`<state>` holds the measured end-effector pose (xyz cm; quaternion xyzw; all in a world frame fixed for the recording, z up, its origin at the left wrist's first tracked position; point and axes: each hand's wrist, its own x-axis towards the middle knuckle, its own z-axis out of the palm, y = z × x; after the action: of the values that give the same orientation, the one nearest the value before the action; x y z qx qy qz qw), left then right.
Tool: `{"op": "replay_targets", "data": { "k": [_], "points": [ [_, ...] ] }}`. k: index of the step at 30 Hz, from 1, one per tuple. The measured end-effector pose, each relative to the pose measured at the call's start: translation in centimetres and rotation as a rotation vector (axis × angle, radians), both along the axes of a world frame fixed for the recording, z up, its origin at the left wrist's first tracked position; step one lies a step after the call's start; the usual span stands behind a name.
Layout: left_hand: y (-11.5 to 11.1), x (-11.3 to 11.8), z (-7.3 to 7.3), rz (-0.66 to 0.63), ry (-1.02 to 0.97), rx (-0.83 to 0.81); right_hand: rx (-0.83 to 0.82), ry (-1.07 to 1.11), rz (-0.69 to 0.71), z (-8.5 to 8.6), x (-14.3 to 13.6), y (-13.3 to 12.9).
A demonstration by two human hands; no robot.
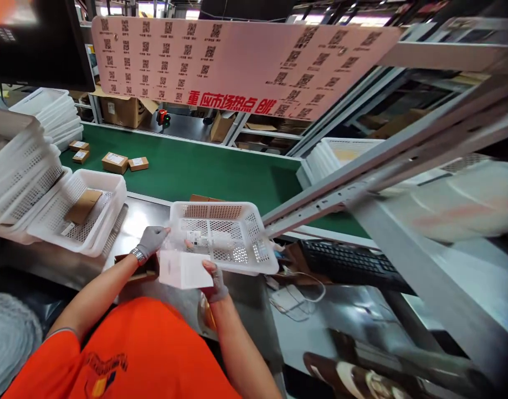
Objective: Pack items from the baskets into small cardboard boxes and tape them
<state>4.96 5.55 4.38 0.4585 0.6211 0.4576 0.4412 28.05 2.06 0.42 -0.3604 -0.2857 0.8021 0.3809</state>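
Observation:
My right hand [215,281], in a grey glove with bare fingertips, grips the right end of a white box [185,270]. The box is held over the near edge of a white perforated basket [262,257]. My left hand [153,240], gloved and with a metal watch at the wrist, has its fingers closed at the basket's left rim. A label [194,238] shows inside the basket, partly behind the box. Under my left hand is an open brown carton [142,272].
Another white basket [119,191] with brown cardboard [83,206] stands at the left, beside stacked baskets [21,166]. Small brown boxes [114,162] lie on the green belt [187,169]. A metal post [316,206], keyboard [349,260] and white cables [297,302] are at the right.

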Motion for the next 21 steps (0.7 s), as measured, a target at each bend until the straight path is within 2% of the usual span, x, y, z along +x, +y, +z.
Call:
{"op": "replay_targets", "data": {
  "k": [4,7,10,13,17,21],
  "points": [
    [-0.4,1.6,0.9,-0.040,0.022,0.005,0.032,0.042,0.201,2.4,0.1,-0.2],
    [-0.6,3.1,1.5,-0.098,-0.014,-0.031,0.018,0.056,0.310,2.9,-0.2,0.6],
    [-0.9,3.9,2.0,-0.144,-0.047,-0.042,0.036,0.032,0.332,2.5,-0.3,0.9],
    [-0.9,3.8,2.3,-0.164,-0.015,0.021,0.064,-0.069,0.372,2.0,0.2,0.7],
    [-0.4,2.8,2.0,-0.072,0.117,0.128,0.105,-0.187,0.408,2.1,2.1,0.3],
    [-0.3,1.9,1.0,-0.001,0.186,0.155,0.150,-0.185,0.311,3.1,4.8,-0.2]
  ]
}}
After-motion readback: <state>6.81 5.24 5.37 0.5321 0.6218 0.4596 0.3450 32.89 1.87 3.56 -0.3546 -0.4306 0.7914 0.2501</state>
